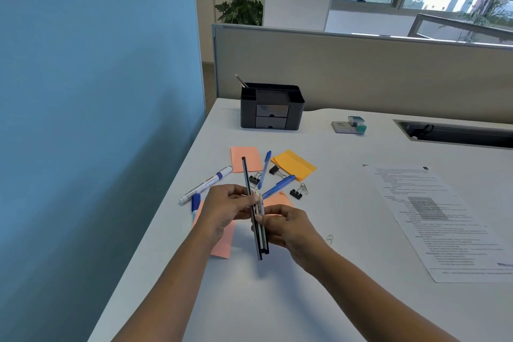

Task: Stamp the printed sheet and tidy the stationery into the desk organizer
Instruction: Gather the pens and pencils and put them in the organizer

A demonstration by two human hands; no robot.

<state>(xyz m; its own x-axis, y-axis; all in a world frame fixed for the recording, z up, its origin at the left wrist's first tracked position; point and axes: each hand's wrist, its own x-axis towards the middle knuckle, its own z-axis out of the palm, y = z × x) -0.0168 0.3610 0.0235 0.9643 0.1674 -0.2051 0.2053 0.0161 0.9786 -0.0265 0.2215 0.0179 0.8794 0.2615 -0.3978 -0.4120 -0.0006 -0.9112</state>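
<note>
Dark pencils: a small bundle of pencils (256, 219), held between both hands above the white desk (347, 300), points up and away.
Left hand: the left hand (224, 209) pinches the upper part of the bundle, fingers closed on it.
Right hand: the right hand (288, 226) grips the lower part, thumb and fingers clamped on the same pencils; the two hands are close together.
Handling: judging by looks, the pencils are light, stiff and smooth, so they may slide past each other; a hold around the middle of the bundle should keep them even.
Just beyond the hands: pink sticky notes (245, 159), an orange pad (294, 165), two blue pens (277, 185), a white marker (205, 184), a blue marker (195, 204) and black binder clips (296, 193), scattered.
Right of the hands: the printed sheet (433, 219), lying flat; whether it is stamped, I cannot tell.
Farther off: the stamp (350, 125) sits on its pad, well apart from the sheet.
Farthest: the black desk organizer (272, 107), one pencil already standing in its left rear slot.
</note>
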